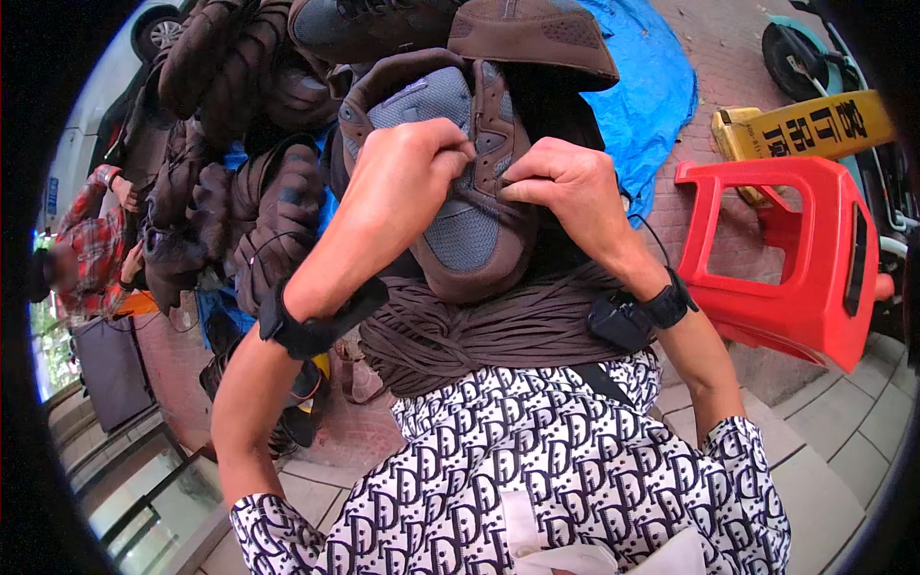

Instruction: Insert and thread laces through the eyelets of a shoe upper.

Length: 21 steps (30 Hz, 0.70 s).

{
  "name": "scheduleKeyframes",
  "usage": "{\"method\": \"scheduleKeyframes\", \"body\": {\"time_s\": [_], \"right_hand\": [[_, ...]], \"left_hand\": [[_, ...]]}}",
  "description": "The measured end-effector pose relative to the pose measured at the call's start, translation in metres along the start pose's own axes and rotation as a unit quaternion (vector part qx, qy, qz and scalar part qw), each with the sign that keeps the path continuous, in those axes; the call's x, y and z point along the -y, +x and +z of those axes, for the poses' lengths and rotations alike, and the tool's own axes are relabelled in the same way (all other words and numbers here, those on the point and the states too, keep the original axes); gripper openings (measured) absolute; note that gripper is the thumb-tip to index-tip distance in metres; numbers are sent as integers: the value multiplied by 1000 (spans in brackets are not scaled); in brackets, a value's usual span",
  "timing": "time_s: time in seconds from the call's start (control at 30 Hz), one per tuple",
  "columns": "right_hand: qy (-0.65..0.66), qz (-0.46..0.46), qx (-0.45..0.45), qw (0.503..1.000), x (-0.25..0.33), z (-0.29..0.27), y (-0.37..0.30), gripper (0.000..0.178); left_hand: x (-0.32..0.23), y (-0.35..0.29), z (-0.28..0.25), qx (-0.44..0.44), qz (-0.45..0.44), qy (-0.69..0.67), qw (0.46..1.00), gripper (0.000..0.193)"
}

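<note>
A brown shoe (470,251) with grey-blue mesh on its toe and tongue lies in front of me, toe toward my body. Over its throat, my left hand (407,163) is closed in a pinch beside the eyelet flap; its fingertips hide what they hold. My right hand (567,187) pinches a thin dark shoelace (491,201) at the right-hand row of eyelets. The fingertips of both hands nearly meet at the flap. Across my lap, just below the toe, spreads a thick bundle of dark brown shoelaces (479,331).
More brown shoes (369,29) and a loose brown shoe part (537,34) lie beyond. Bundled dark shoes (278,206) pile up at left, near a person in a checked shirt (94,240). A red plastic stool (767,259), yellow sign (805,129) and blue tarp (652,86) are at right.
</note>
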State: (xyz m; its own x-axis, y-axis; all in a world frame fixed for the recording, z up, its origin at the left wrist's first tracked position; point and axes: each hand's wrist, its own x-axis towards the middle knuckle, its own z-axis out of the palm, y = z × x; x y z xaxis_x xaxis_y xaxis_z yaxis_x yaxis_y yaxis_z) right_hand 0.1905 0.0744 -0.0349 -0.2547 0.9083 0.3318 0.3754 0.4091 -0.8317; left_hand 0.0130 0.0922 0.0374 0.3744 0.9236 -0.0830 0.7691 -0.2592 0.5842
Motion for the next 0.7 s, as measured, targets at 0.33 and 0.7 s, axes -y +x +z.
{"method": "scheduleKeyframes", "body": {"time_s": [0.33,0.7], "right_hand": [[68,54,3,996,-4,5,-1,13],[205,164,-24,965,-21,16,-8,12]], "left_hand": [[6,4,10,11,-45,-82,996,18],[11,15,31,3,103,35,994,19]]}}
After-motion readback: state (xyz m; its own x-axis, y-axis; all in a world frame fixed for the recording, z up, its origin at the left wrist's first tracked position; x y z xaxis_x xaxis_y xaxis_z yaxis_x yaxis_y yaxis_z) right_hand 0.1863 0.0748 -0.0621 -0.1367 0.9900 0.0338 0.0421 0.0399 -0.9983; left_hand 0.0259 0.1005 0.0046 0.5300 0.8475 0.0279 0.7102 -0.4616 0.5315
